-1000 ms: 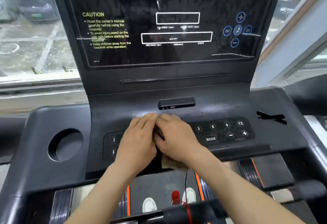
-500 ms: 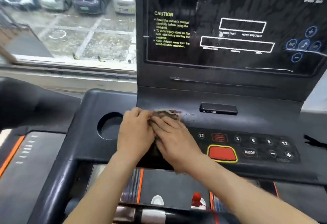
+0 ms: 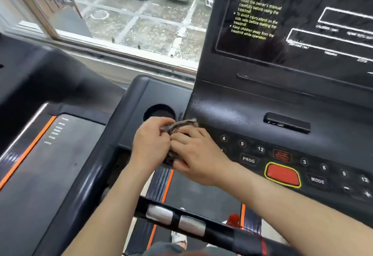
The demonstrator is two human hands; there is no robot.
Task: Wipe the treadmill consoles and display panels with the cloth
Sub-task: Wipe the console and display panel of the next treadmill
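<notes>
Left hand (image 3: 150,146), right hand (image 3: 198,160) grip crumpled cloth (image 3: 181,126) on console (image 3: 232,112) beside cup holder (image 3: 159,112).

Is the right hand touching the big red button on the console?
Apart. The head view shows the right hand holding the cloth, with the PROG key and a stretch of black console between it and the red button.
</notes>
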